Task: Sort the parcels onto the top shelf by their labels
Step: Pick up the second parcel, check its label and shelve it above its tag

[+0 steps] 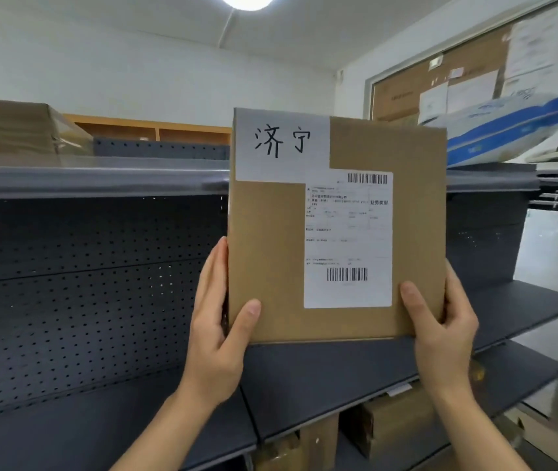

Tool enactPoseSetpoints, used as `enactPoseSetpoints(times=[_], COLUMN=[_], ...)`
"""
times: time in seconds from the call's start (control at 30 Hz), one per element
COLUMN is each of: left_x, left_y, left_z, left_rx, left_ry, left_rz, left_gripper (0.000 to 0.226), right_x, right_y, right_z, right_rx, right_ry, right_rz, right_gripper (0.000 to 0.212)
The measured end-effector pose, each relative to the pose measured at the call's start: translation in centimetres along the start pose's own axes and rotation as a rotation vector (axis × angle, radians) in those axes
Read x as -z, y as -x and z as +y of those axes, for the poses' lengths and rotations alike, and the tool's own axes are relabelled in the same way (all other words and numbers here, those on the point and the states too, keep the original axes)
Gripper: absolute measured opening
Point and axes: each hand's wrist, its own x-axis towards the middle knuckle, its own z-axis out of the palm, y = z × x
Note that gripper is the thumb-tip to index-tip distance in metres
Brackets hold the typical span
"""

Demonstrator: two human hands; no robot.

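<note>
Head cam: both hands, left hand (218, 321) and right hand (440, 321), gripped upright parcel (335, 226) by bottom corners; top shelf (101, 178) sat level with parcel's upper part, mid-frame.

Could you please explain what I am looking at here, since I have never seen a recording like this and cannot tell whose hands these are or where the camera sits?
There is no machine here, and only one picture. It comes from a wide-angle camera worn on a person's head, so the two bare hands are the wearer's own. The left hand and right hand grip the lower corners of a flat brown cardboard parcel, held upright. It carries a white handwritten label and a printed shipping label with barcodes. Behind stands dark grey metal shelving. On its top shelf sit a brown cardboard box at the left and a blue-and-white bag at the right.
</note>
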Motion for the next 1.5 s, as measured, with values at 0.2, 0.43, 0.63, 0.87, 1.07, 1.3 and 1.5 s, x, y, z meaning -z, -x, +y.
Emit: enactPoseSetpoints(times=[0.2,0.43,0.63,0.87,1.07,1.3,1.5], left_x=[-2.3,-3.3,-3.7,-4.5,-5.6,-6.3,-5.8], left_y=[-6.4,-15.1,-22.2,-28.3,-31.3,-32.0,-32.1], left_z=[0.9,3.3,5.5,5.6,3.9,1.4,-1.0], left_rx=[-0.004,0.083,0.311,0.448,0.449,0.595,0.703], left_ry=[0.094,-0.004,-0.096,-0.048,-0.014,-0.133,-0.097], left_rz=[0.010,0.049,0.080,0.116,0.033,-0.050,-0.145], left_gripper=[0.075,0.058,0.030,0.024,0.026,0.023,0.031], right_x=[-1.0,-3.4,-5.3,-7.4,-9.3,-11.0,-11.5], right_y=[-7.1,-15.5,-22.8,-28.9,-33.9,-36.3,-36.4], right_z=[-2.1,-2.6,-2.5,-1.7,0.1,3.7,6.5], right_rx=[0.060,0.030,0.008,-0.050,-0.036,-0.065,-0.110], right_ry=[-0.014,-0.010,0.056,-0.019,0.046,0.233,0.283], right_rz=[0.051,-0.080,-0.253,-0.399,-0.390,-0.555,-0.663], right_gripper=[0.056,0.060,0.071,0.072,0.063,0.054,0.041])
